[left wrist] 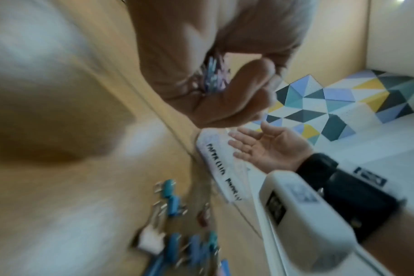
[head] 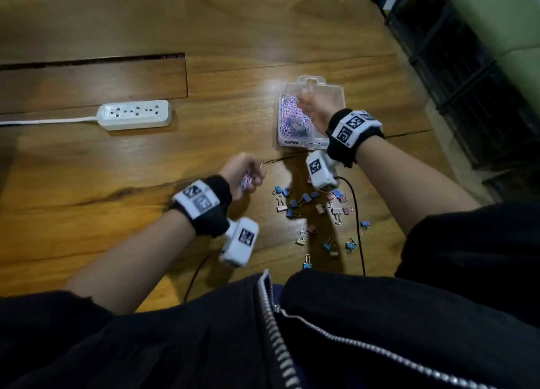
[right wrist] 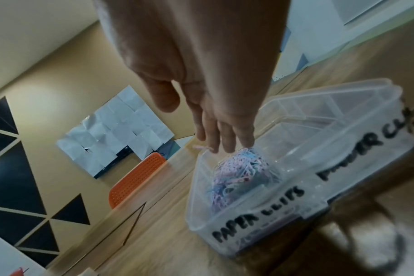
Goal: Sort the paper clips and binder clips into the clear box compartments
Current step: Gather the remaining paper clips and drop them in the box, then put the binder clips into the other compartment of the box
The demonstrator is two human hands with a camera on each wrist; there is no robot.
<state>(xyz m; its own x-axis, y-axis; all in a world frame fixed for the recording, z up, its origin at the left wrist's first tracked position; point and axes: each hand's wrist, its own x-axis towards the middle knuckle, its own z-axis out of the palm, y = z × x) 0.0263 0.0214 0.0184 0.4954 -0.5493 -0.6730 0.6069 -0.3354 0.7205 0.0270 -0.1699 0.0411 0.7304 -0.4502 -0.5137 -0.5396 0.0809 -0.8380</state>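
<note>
A clear box (head: 333, 96) (right wrist: 357, 142) lies on the wooden floor, its left compartment marked PAPER CLIPS and full of pastel paper clips (head: 289, 117) (right wrist: 239, 173). The compartment beside it holds nothing that I can see. My right hand (head: 314, 106) (right wrist: 215, 119) hovers over the paper clip compartment with straight fingers and holds nothing. Nearer me and to the left, my left hand (head: 247, 171) (left wrist: 225, 82) is curled round a bunch of paper clips (left wrist: 214, 75) above the floor. Several blue, pink and white binder clips (head: 309, 204) (left wrist: 175, 203) lie scattered between the box and my lap.
A white power strip (head: 134, 114) with its cord lies on the floor to the left. A dark shelf unit (head: 467, 81) stands at the right. Black cables (head: 355, 213) run from the wrist cameras across the binder clips. An orange perforated object (right wrist: 135, 179) sits past the box.
</note>
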